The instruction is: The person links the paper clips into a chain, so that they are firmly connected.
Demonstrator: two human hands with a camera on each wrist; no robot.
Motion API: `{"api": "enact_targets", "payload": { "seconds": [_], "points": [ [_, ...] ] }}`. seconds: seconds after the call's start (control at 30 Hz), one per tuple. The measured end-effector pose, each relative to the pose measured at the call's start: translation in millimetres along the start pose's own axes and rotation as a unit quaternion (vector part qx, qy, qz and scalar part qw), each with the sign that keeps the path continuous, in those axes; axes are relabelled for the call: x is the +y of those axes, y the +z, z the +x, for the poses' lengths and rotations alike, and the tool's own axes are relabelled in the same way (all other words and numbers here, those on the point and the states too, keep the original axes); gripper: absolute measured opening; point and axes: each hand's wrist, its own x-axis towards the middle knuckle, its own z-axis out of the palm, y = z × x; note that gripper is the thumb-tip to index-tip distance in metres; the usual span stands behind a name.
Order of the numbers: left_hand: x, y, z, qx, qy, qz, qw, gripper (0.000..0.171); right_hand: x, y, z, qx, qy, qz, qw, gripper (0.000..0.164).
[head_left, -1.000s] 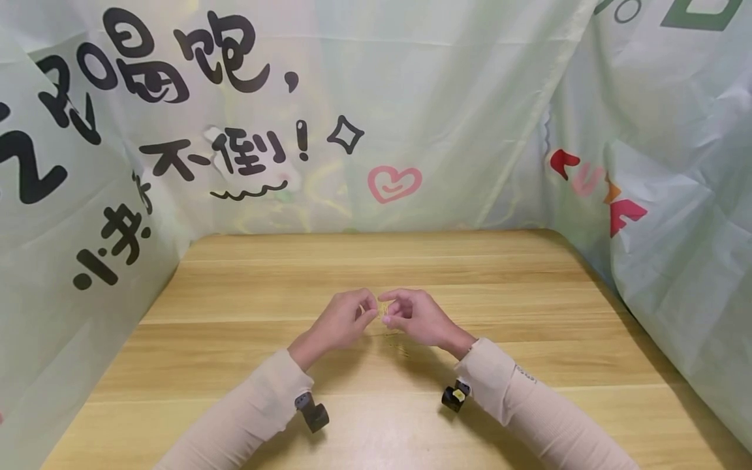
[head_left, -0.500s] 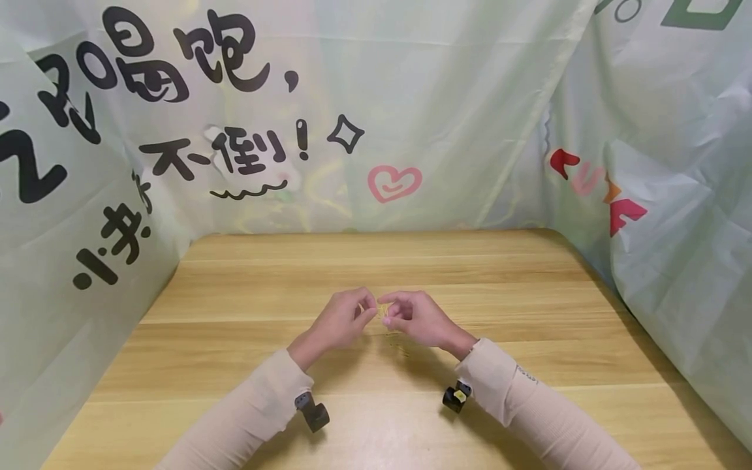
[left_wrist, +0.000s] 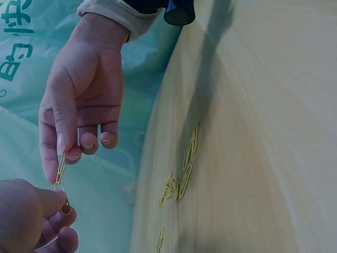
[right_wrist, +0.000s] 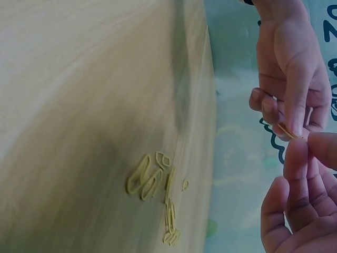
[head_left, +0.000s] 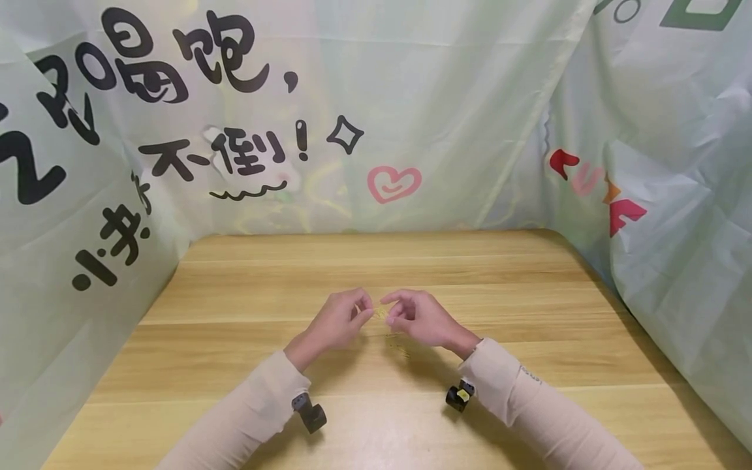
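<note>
Between the hands, low above the table, two gold paper clips hang joined end to end. My right hand (head_left: 420, 318) pinches the upper paper clip (left_wrist: 61, 167) between thumb and index finger, as the left wrist view shows. The lower paper clip (left_wrist: 66, 213) sits between the thumb and fingers of my left hand (head_left: 335, 320). From the right wrist, only a short stretch of gold wire (right_wrist: 287, 131) shows at the fingertips; the rest is hidden. Below the hands, several loose gold paper clips (right_wrist: 139, 174) lie scattered on the wood.
The wooden table (head_left: 264, 274) has rounded far corners. Printed pale cloth (head_left: 458, 117) hangs behind it and along both sides. A small black camera is strapped at each cuff, the left camera (head_left: 309, 412) and the right camera (head_left: 458, 395).
My hands have moved slightly apart, the left one a little to the left. The gold clips between them now show at a different slant. Both hands keep their pinch.
</note>
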Motion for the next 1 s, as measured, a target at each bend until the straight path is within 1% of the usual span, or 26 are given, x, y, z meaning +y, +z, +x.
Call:
{"api": "enact_targets", "payload": {
  "seconds": [0.17,0.37,0.53,0.73,0.87,1.0],
  "points": [
    [-1.3,2.2,-1.3,-0.015,0.004,0.001,0.9999,0.007,0.1,-4.0,0.3,0.014,-0.012,-0.011,1.0,0.034],
    [0.0,3.8,-0.2,-0.024,0.01,-0.004,0.9996,0.007,-4.9,-9.0,4.4,0.043,-0.027,-0.057,0.997,0.028],
    [2.0,5.6,0.4,-0.035,0.019,-0.011,0.9991,0.006,-10.5,-11.1,5.9,0.047,-0.046,-0.087,0.994,0.026],
    [3.9,6.2,1.0,-0.03,0.032,-0.014,0.9989,0.004,-14.7,-11.4,8.5,0.048,-0.058,-0.106,0.992,0.024],
    [5.2,4.7,1.5,-0.036,0.021,-0.018,0.999,0.005,-17.1,-12.3,10.3,0.044,-0.067,-0.113,0.99,0.024],
    [6.5,3.0,1.9,-0.038,-0.002,-0.02,0.9991,0.007,-18.1,-12.7,11.6,0.04,-0.073,-0.12,0.989,0.024]
  ]
}}
